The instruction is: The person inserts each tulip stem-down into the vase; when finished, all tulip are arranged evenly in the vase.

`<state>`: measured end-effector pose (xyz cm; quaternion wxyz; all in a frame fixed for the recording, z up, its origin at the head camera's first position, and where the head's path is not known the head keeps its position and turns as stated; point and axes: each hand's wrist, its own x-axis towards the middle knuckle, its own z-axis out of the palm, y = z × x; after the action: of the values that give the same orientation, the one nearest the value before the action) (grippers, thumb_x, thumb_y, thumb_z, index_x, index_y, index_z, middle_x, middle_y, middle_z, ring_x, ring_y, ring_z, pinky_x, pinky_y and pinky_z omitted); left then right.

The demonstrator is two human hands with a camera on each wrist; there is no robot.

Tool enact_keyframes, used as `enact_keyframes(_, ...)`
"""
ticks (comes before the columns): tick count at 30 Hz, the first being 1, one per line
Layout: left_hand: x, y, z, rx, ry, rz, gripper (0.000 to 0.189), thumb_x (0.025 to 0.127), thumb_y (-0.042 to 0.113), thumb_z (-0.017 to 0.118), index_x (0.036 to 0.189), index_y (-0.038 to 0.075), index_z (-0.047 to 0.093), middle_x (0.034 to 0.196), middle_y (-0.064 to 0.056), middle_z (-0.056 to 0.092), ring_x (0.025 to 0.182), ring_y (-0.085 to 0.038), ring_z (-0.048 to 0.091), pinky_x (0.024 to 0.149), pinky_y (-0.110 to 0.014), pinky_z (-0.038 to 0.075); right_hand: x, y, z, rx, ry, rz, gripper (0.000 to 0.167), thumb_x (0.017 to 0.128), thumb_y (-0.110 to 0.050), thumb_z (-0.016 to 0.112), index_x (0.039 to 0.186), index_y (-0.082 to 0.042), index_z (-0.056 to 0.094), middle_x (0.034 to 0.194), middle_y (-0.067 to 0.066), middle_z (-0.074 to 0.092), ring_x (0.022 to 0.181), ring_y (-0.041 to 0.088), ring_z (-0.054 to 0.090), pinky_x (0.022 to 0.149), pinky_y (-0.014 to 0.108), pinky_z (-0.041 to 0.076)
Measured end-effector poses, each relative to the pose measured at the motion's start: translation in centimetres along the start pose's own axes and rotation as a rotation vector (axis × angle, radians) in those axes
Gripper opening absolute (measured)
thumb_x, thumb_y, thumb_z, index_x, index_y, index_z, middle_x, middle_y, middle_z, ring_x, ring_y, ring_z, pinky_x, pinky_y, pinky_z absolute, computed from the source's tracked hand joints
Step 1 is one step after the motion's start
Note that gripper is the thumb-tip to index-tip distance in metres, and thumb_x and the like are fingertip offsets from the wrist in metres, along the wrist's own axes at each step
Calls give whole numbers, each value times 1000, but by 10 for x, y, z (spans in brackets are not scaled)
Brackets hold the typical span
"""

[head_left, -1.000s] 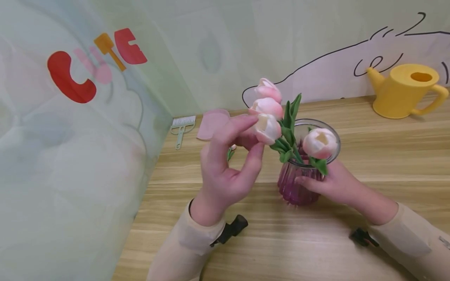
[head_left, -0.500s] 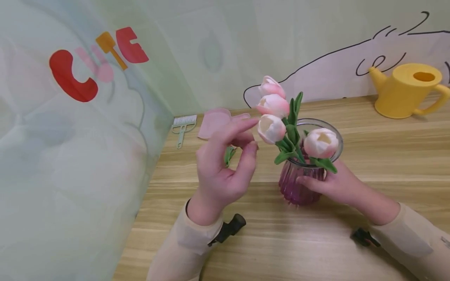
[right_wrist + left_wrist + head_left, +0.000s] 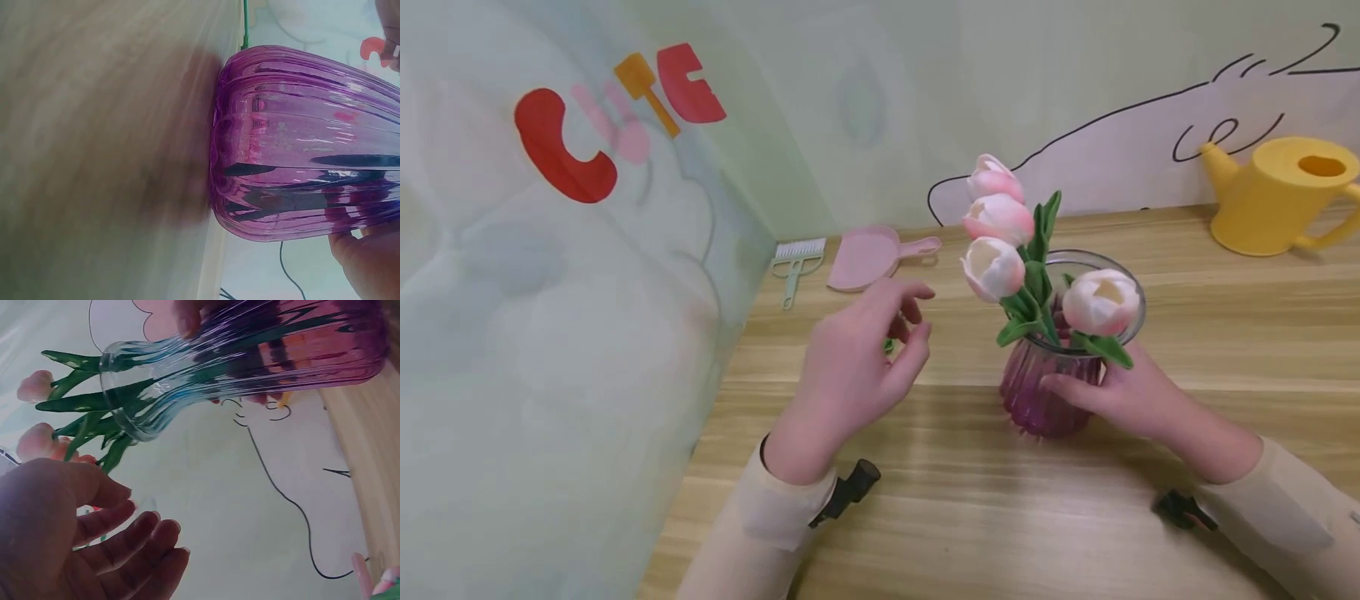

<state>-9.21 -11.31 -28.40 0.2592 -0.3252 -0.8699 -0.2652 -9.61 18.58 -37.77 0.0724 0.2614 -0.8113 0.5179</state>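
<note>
A ribbed glass vase, clear at the rim and purple below, stands on the table and holds several pink-and-white tulips with green leaves. My right hand grips the vase's side, its thumb across the front; in the right wrist view the vase's purple base fills the middle. Left of the flowers, my left hand holds nothing, its fingers loosely bent, apart from the blooms. Beneath it a bit of green shows, mostly hidden. In the left wrist view another tulip lies at the lower right corner.
A pink dustpan and a small pale green brush lie at the back left, near the wall corner. At the back right stands a yellow watering can. Printed cloth walls rise behind and to the left of the table.
My left hand has let go of the front tulip and drawn back down and to the left. The tulips have swung slightly right; my right hand keeps its grip on the vase.
</note>
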Motion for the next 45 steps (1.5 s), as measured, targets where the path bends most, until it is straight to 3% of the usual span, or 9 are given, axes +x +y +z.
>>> enact_keyframes(3,-3,-4,3,123,-106,-44,19,94,11,64,113,10,65,90,1,65,75,-10,65,56,-25,52,-1,1,-1,-8,8,-1,72,77,-3,84,141,-11,51,128,0,60,121,1,53,106,11,37)
enact_keyframes(9,-5,-13,9,266,-118,-106,25,92,10,69,116,10,64,96,0,66,75,-16,62,48,-31,49,-2,2,-2,-14,-4,1,72,79,-4,84,142,-11,51,131,5,61,123,0,52,107,12,36)
enact_keyframes(12,-8,-18,11,339,-171,-149,27,91,13,72,117,11,64,96,-1,67,71,-19,63,46,-35,49,-1,1,-2,-13,-18,8,70,80,-5,83,142,-11,52,132,4,62,124,1,53,108,12,36)
enact_keyframes(17,-22,-33,20,473,-369,-223,34,91,17,73,123,12,62,109,-7,66,70,-26,66,42,-39,48,0,1,-2,-12,-33,27,69,81,-7,83,142,-13,52,134,4,63,125,0,53,109,14,37)
enact_keyframes(21,-36,-50,29,477,-559,-310,33,95,17,68,125,9,60,109,-12,61,64,-22,60,40,-35,44,0,1,0,8,-30,23,69,81,-7,84,142,-12,53,134,7,63,125,0,52,109,13,37)
enact_keyframes(24,-44,-63,35,484,-666,-362,39,96,17,65,132,5,55,106,-15,59,65,-22,58,42,-35,45,1,1,0,28,-29,18,70,80,-6,83,143,-12,52,134,6,63,125,2,53,110,13,37)
enact_keyframes(30,-50,-85,45,445,-711,-449,54,95,22,70,142,7,49,114,-16,61,78,-28,66,49,-41,52,1,4,-1,20,-33,32,71,80,-5,82,143,-12,51,135,2,61,127,4,52,110,14,37)
enact_keyframes(39,-49,-88,44,445,-792,-488,24,96,22,69,109,4,61,97,-10,59,73,-23,60,54,-40,52,2,2,-2,38,-33,28,71,80,-3,83,143,-11,51,133,1,61,126,5,54,110,16,39)
enact_keyframes(45,-47,-88,46,440,-816,-505,20,95,24,70,98,6,61,87,-7,59,67,-22,58,52,-39,50,1,1,-2,31,-45,54,71,81,-5,83,143,-13,51,134,1,61,126,5,54,110,19,40)
